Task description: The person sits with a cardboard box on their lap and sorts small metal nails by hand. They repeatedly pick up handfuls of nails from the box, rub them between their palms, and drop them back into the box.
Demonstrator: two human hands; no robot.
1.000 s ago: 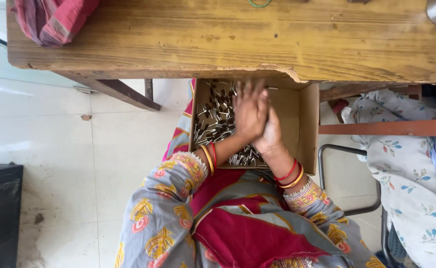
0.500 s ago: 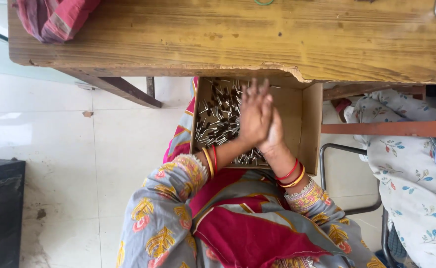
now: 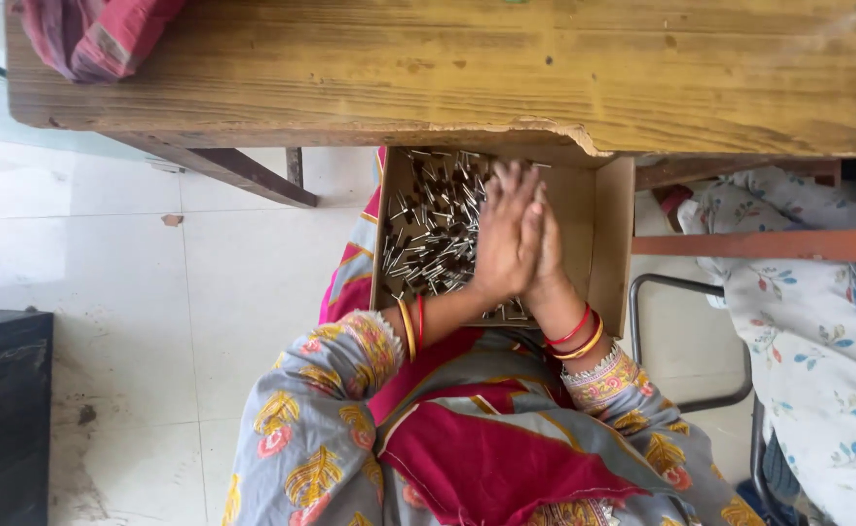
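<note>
Brown cardboard box (image 3: 603, 234), open at the top, resting on the lap just below the near edge of the yellowed wooden surface (image 3: 467, 68). Inside the box, heaped toward its left wall, a pile of small grey metal pieces (image 3: 428, 234), thin and pin-like, too small to tell their kind. Above the box's middle, left hand (image 3: 499, 239) and right hand (image 3: 548, 248) pressed flat together, palm against palm, fingers (image 3: 516, 190) straight and closed side by side, pointing toward the surface's edge; whether any metal pieces sit between the palms cannot be told. At the box's near rim, red and gold bangles (image 3: 576, 337) on the right wrist, a gold and a red bangle (image 3: 411, 326) on the left wrist. Below the box, grey sleeves with yellow and red flower print (image 3: 321, 429) and a red cloth (image 3: 486, 458) across the lap. Far from the box, on the surface's left corner, a bundled red-and-grey cloth (image 3: 97, 34). Right of the box, a metal chair frame (image 3: 686, 336) and a white floral-printed fabric (image 3: 798, 321). Left of the box, pale floor tiles (image 3: 155, 292) and, well apart at the frame's edge, a dark block (image 3: 0, 409).
</note>
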